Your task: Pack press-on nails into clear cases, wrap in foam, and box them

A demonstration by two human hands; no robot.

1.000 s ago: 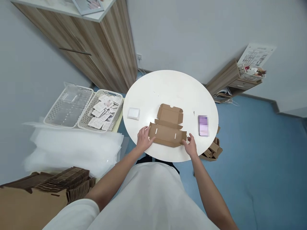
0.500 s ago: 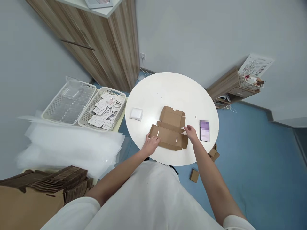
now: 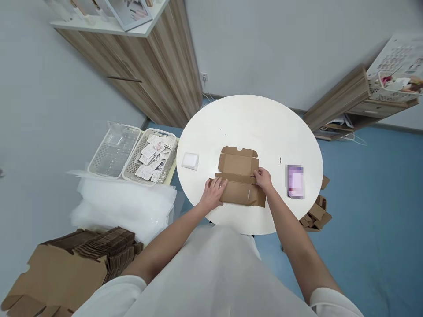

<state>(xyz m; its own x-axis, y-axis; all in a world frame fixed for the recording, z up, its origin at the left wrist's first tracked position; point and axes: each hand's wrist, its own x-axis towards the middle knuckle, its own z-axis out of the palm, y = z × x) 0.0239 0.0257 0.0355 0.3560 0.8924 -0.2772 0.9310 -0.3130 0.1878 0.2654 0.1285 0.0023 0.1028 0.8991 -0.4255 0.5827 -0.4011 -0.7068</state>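
Head view: the carton [image 3: 237,165] lies unfolded on the white bench [image 3: 251,119], near the edge in front of me. Its notched far panel [image 3: 237,164] points away from me, towards the wall. The near panel [image 3: 238,192] stretches crosswise, its long axis running left to right with the right end tipped slightly towards me. A narrow strip runs across between the two, and a pale slot shows in the near panel, towards its right end.

My left hand [image 3: 214,193] lies with fingers spread over the left end of the near panel; whether the thumb grips it I cannot tell. My right hand [image 3: 254,176] pinches the carton at the right end of the strip, thumb and finger together.

Left of the carton sits a white packet [image 3: 190,160], well apart from my left hand. On the right lies a phone [image 3: 295,182], its screen blurred, upright edges pointing away from me.
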